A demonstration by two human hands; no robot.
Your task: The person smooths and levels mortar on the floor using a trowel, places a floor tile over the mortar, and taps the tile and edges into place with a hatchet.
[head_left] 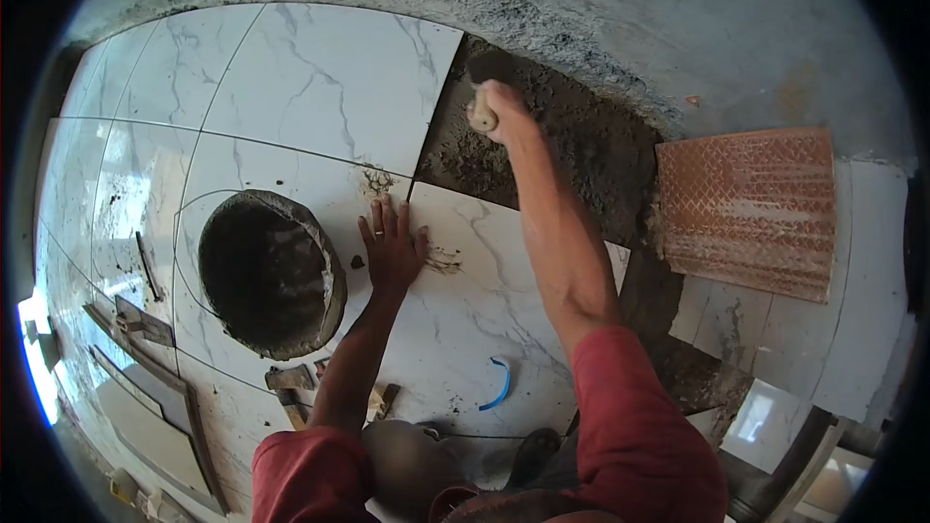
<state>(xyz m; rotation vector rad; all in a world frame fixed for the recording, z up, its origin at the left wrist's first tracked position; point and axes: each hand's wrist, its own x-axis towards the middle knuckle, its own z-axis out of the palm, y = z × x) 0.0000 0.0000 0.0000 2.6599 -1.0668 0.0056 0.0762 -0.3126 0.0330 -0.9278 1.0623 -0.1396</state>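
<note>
My right hand [501, 116] grips the pale wooden handle of a trowel [486, 112], whose dark blade is over a bed of wet grey mortar [572, 140] in the gap among marble-look tiles. My left hand [391, 250] lies open with fingers spread on a white veined tile [489, 310], near a smudge of mortar. Left of it stands a round, mortar-crusted bucket [271, 276] with a wire handle and dark wet material inside.
A reddish-backed tile [743, 213] lies at the right beside the rough concrete wall [697, 29]. A hammer-like tool [289, 380], a blue curved strip [499, 387] and tile offcuts [140, 412] lie on the tiled floor. More loose pale pieces lie at the lower right.
</note>
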